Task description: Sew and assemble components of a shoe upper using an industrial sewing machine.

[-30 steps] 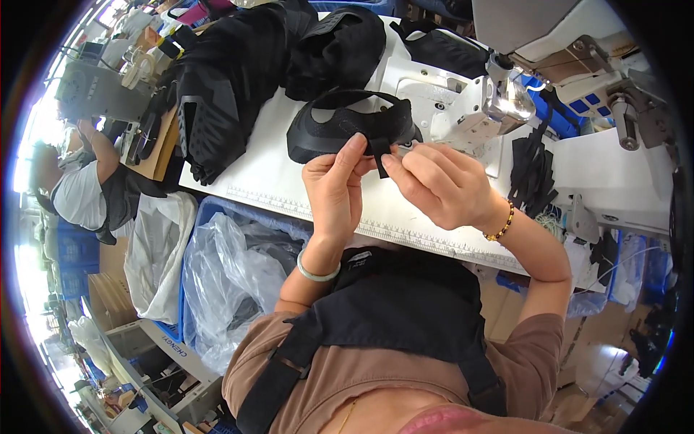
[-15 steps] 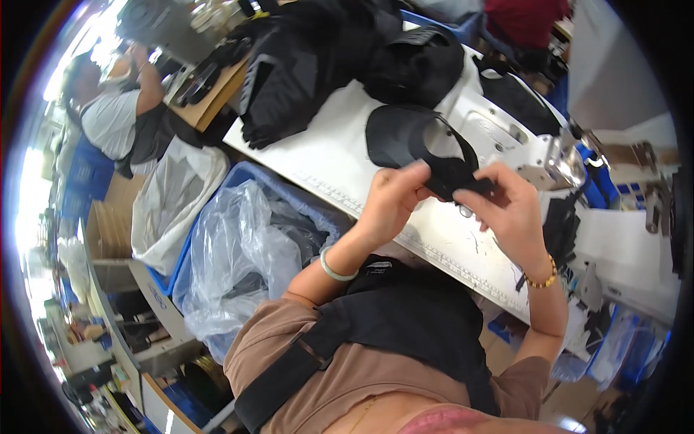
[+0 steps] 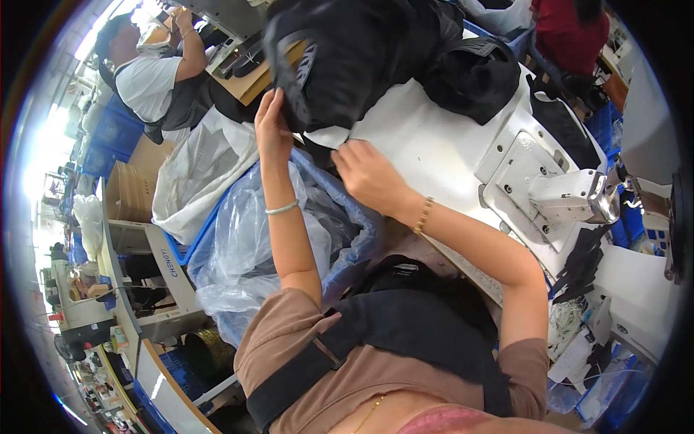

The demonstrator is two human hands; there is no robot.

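My left hand (image 3: 272,134) is raised at the left end of a large pile of black caps (image 3: 354,65), its fingers stretched out flat against the dark fabric. Closed fingers of my right hand (image 3: 370,177) pinch the lower edge of a black cap (image 3: 318,150) at the table's near edge. A white crescent shows above that edge, seemingly the table through the cap's back opening. The rest of this cap blends into the pile, so its outline is hard to make out. Another black cap (image 3: 473,78) lies right of the pile.
A white sewing machine (image 3: 567,195) stands on the white table (image 3: 426,155) at right. Below my left arm is a blue bin lined with clear plastic (image 3: 246,239), beside a white sack (image 3: 199,177). A person in a white shirt (image 3: 148,87) sits at far left.
Both hands have moved left and away from me, from beside the sewing machine to the pile's left end. The cap has left the middle of the table. My view has shifted too.
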